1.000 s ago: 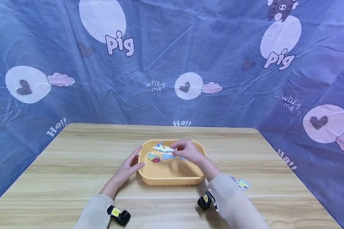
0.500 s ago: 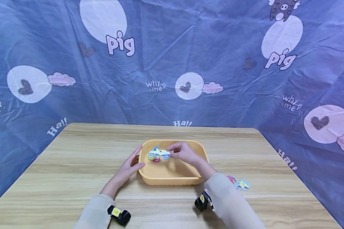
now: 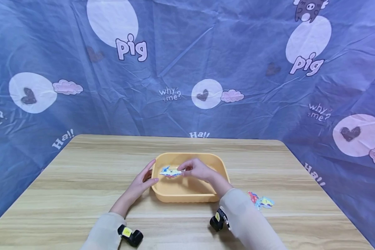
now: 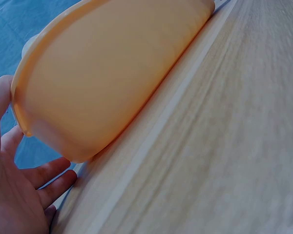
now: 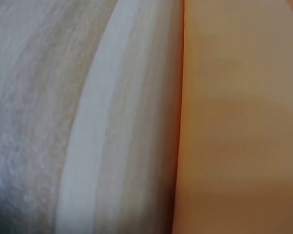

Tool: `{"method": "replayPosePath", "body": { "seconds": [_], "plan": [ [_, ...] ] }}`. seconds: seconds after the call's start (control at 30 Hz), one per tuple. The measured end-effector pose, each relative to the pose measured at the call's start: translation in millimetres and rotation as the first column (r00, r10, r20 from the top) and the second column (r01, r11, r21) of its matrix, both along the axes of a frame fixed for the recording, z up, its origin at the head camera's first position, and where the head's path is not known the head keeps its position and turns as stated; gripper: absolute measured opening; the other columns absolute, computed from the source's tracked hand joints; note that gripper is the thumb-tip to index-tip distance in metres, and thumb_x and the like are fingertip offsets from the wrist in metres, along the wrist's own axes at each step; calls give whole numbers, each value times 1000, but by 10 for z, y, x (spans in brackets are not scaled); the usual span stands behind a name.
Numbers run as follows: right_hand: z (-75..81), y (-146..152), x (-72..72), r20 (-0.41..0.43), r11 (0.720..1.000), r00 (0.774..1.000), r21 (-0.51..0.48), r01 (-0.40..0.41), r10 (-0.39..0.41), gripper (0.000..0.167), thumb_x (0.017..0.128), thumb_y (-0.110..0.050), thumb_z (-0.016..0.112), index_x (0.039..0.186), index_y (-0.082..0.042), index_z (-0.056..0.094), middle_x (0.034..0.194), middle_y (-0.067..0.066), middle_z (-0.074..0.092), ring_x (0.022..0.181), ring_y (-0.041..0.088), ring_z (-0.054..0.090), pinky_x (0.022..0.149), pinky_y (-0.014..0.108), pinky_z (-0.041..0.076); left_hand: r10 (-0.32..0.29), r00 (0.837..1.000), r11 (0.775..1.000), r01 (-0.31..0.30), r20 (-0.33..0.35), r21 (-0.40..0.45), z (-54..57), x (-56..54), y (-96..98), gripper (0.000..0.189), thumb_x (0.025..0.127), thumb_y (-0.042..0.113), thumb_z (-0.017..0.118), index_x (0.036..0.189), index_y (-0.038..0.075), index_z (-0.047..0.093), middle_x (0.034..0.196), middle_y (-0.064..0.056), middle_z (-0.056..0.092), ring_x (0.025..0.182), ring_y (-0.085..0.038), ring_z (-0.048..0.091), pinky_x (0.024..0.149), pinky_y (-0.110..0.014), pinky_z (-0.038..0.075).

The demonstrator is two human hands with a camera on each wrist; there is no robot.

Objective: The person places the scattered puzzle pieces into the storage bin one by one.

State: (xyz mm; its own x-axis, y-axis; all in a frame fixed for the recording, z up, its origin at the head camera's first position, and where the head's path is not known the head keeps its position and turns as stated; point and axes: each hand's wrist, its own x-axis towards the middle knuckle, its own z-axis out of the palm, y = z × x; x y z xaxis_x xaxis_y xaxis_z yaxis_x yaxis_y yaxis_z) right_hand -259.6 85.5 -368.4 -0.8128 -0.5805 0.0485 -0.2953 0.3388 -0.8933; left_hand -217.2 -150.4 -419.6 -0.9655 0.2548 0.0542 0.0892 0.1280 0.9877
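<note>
Head view gives me the person's right hand [image 3: 200,171] over the inside of a pale orange plastic tray [image 3: 187,198], thumb and fingertips pinching a flat white-and-blue cut-out [image 3: 171,172] by its right end. I have that piece toward the left half of the tray; I cannot tell whether it touches the tray floor. Just below it I make out a bit of red from another piece [image 3: 170,176], mostly covered. At the tray's left end, the left hand [image 3: 140,181] grips the wall, thumb over the rim. My left wrist view shows its fingers spread around the outside of that end. Right wrist view offers me only the tray's outer wall and wood grain. On the light wooden table [image 3: 112,156], right of the tray, I see a red cut-out [image 3: 252,197] beside a light-blue-and-yellow one [image 3: 265,202]. Behind hangs a blue printed curtain [image 3: 162,118].
</note>
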Motion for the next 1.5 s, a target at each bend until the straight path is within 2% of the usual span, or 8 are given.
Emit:
{"method": "replayPosePath", "body": {
  "seconds": [0.13,0.23,0.5,0.87,1.07,1.23,1.33,1.5],
  "plan": [
    [-26,-5,-8,55,1000,998,-10,19,-18,21,73,8,59,94,11,60,91,17,61,79,20,55,70,25,45,-6,1000,1000,6,2,0,-4,-8,0,66,82,17,57,137,28,23,132,-14,33,117,-27,33,97,-44,20],
    [-64,-5,-34,94,999,995,-18,37,-35,22,73,5,61,95,9,61,92,14,62,80,15,56,73,26,45,-23,1000,1000,23,-11,15,-6,-20,-11,66,82,17,57,137,26,22,131,-17,34,117,-29,34,96,-44,23],
    [-75,-11,-40,141,999,990,-25,26,-22,22,73,4,61,95,8,61,91,13,62,79,15,56,76,27,44,-54,997,998,56,-56,36,1,-27,-23,66,83,13,57,138,22,22,130,-17,35,115,-28,36,94,-39,28],
    [-111,-48,-44,145,1000,989,23,16,-19,22,71,6,61,93,9,61,84,11,62,70,11,54,68,24,45,-48,997,998,50,-58,30,-16,-35,-25,68,81,17,59,138,22,21,129,-17,36,115,-28,36,94,-41,27],
    [47,-74,81,140,999,990,43,-3,-3,23,72,9,60,94,15,59,89,19,60,70,12,53,65,22,44,-38,998,999,40,-55,20,-21,-33,-21,67,82,13,57,138,24,22,132,-13,33,115,-26,36,95,-42,26],
    [158,-116,158,150,996,989,86,-17,4,24,72,10,58,95,15,58,91,22,59,72,14,52,64,20,42,-51,997,998,52,-66,23,-20,-29,-24,68,81,14,58,138,23,21,133,-16,32,115,-29,36,95,-43,25],
    [136,-134,144,145,994,989,104,-31,16,24,71,10,59,95,14,58,91,20,60,70,11,51,63,19,43,-43,997,999,44,-57,21,-18,-26,-24,67,81,14,58,138,24,22,133,-14,31,116,-28,36,95,-43,24],
    [-27,-148,45,127,992,992,126,-33,17,22,70,8,61,92,10,62,89,15,61,69,10,49,61,20,42,-30,999,999,31,-43,16,-10,-18,-17,67,81,15,59,137,25,23,132,-11,33,115,-26,36,95,-42,24]
  ]
}}
